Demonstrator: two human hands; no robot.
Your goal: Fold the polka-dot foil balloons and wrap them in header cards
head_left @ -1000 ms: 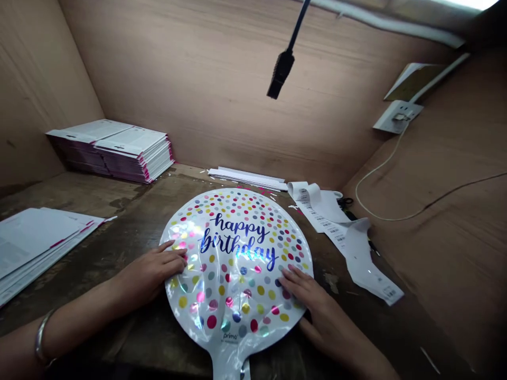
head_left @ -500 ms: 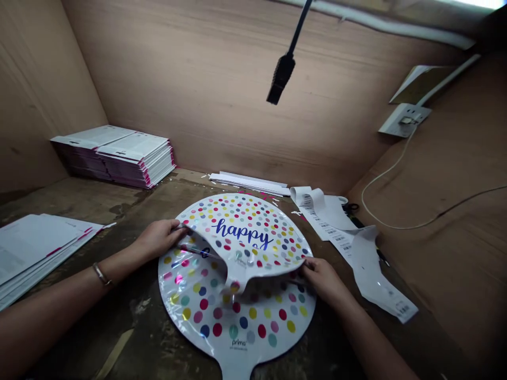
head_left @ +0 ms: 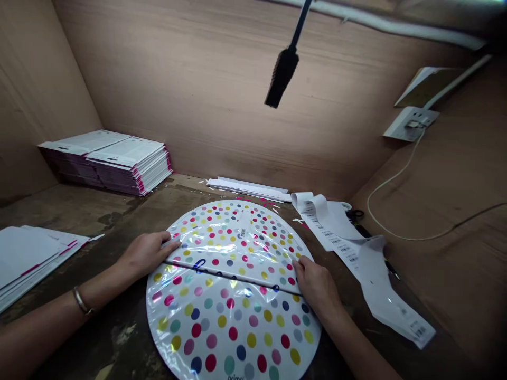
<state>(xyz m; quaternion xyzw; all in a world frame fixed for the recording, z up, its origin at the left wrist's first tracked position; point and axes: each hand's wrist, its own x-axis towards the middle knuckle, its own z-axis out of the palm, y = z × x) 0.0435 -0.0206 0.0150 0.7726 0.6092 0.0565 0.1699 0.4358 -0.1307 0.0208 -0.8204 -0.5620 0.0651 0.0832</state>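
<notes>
Polka-dot foil balloon [head_left: 233, 327] lies folded over across its middle on the dark wooden bench [head_left: 79, 211], crease running left to right. L hand [head_left: 146, 254] rests on the crease's left end, fingers out straight; R hand [head_left: 317, 287] bears down on its right end, fingers bent (grip or just press? can't tell for either). Right of R hand: barcode label strip [head_left: 376, 279], black-handled scissors [head_left: 354, 215] at its far side. Far left: stacked printed cards [head_left: 127, 153].
</notes>
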